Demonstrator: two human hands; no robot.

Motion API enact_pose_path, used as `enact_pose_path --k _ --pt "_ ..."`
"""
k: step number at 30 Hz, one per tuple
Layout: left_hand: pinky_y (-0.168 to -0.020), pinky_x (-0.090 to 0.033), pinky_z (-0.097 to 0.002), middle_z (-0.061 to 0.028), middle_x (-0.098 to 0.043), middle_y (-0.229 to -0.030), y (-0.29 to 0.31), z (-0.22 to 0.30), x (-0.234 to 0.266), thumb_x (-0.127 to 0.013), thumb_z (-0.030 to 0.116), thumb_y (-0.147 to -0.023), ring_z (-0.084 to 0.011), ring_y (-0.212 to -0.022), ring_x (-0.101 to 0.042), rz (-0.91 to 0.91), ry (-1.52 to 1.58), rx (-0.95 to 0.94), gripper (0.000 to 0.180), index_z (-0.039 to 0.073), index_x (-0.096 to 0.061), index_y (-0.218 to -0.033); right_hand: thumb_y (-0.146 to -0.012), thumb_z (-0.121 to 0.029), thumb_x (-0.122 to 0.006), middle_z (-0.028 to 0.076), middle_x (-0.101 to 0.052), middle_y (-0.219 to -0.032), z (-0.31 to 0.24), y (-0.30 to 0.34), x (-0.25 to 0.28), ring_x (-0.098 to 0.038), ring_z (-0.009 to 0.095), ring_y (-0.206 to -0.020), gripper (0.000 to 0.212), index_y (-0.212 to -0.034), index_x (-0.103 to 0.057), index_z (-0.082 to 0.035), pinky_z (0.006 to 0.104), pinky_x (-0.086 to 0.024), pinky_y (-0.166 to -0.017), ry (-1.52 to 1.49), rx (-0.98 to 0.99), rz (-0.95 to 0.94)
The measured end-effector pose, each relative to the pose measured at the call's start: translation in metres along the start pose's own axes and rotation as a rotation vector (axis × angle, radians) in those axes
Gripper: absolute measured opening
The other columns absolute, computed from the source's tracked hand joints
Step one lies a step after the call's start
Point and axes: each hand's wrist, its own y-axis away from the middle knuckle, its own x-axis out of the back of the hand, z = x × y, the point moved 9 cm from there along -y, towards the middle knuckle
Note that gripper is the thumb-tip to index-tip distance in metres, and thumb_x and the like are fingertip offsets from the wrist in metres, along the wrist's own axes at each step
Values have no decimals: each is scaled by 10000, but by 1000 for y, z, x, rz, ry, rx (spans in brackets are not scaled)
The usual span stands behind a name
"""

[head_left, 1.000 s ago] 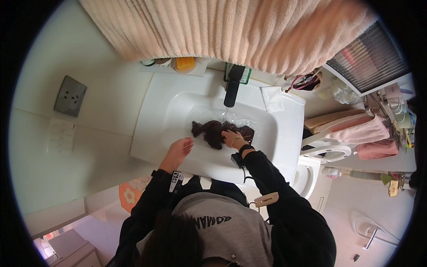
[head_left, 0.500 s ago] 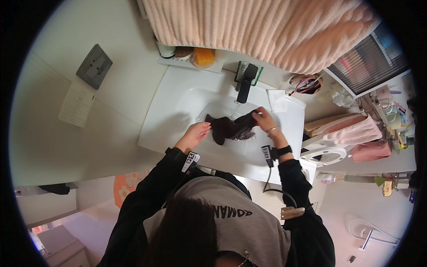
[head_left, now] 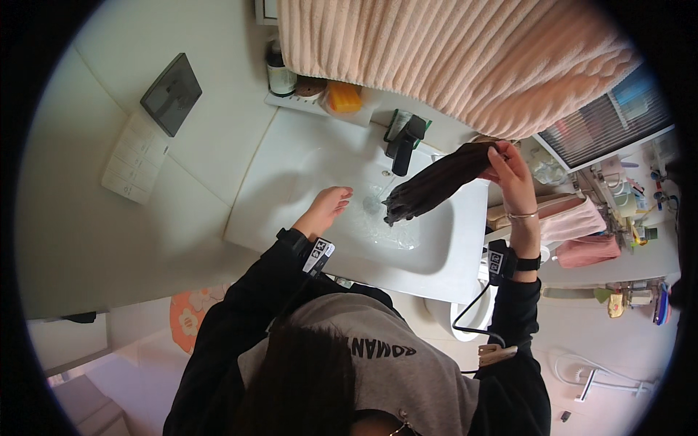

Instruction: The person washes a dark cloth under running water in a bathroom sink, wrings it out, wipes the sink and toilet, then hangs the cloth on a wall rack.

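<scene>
My right hand, raised over the right side of the white sink, pinches one end of a long, dark brown wet cloth. The cloth slants down to the left, and its lower end hangs over the basin. Clear, rippled water lies in the bottom below it. My left hand is over the left part of the basin with nothing in it, fingers loosely apart and away from the cloth. At the back of the sink stands a black faucet, close to the cloth.
A pale peach ribbed towel hangs above the sink's back edge. On the back-left ledge are a dark bottle and an orange item. A grey wall panel is at left; a white toilet stands at right.
My right hand has lifted the cloth up and to the right, out of the basin's bottom. My left hand has come away from the cloth's other end, which now hangs free.
</scene>
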Motion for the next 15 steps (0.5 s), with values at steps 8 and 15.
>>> enact_pose_path --k 8,15 --pt "-1061 -202 -347 -63 -270 -1441 -18 68 -83 -531 225 -864 -211 -1319 -228 -170 -280 -291 530 183 -379 -1370 -904 -186 -566 -12 -533 -824 102 7 -1 -556 84 -760 177 -1015 -509 -60 247 -491 -698 151 -176 13" --pt "-1096 -127 -463 -76 -61 -1525 -53 111 -152 -503 399 -866 -384 -1356 -81 -91 -592 -464 544 353 -338 -1383 -887 -181 -563 55 -577 -897 289 15 -14 -561 124 -816 209 -1031 -497 -44 278 -490 -720 17 -389 59"
